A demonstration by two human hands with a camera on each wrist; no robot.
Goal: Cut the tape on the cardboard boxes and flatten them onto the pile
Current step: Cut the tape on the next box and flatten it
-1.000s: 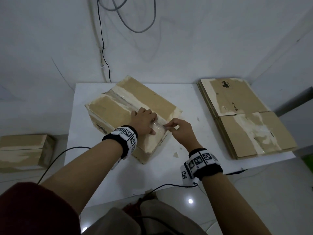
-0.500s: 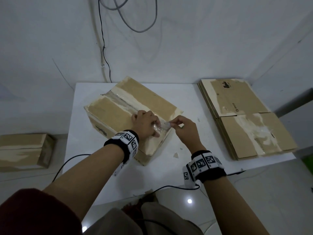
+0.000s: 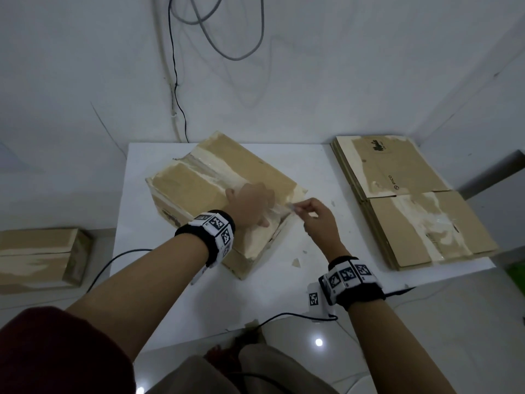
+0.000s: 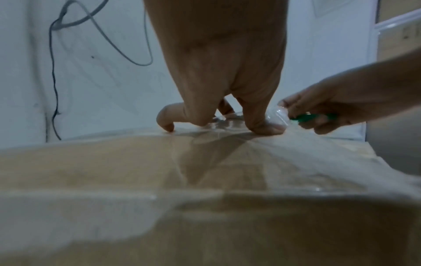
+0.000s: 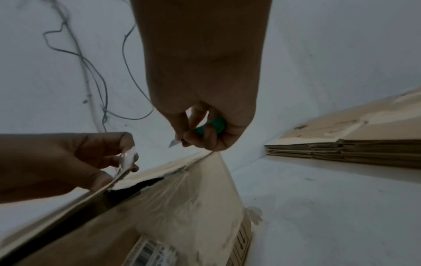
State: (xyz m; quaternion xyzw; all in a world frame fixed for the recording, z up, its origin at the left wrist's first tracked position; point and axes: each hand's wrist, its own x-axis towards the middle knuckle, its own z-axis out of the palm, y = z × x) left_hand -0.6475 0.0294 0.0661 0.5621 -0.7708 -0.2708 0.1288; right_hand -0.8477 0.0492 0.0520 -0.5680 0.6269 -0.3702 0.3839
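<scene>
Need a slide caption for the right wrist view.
Right hand grips green-handled cutter above taped box; left hand pinches tape.

Right hand (image 5: 202,115) grips a green-handled cutter (image 5: 209,126), its blade tip (image 5: 172,143) exposed just above the top edge of the cardboard box (image 5: 182,207). Left hand (image 5: 68,162) pinches a crumpled strip of clear tape (image 5: 127,160) lifted off the box top. A dark gap shows under the box's top flap. To the right of the box, flattened cardboard forms a pile (image 5: 353,144) on the white table (image 5: 330,207).

White table (image 3: 159,280) against white wall (image 3: 341,66); cables (image 3: 227,38) hang; glossy floor (image 3: 426,322).
</scene>
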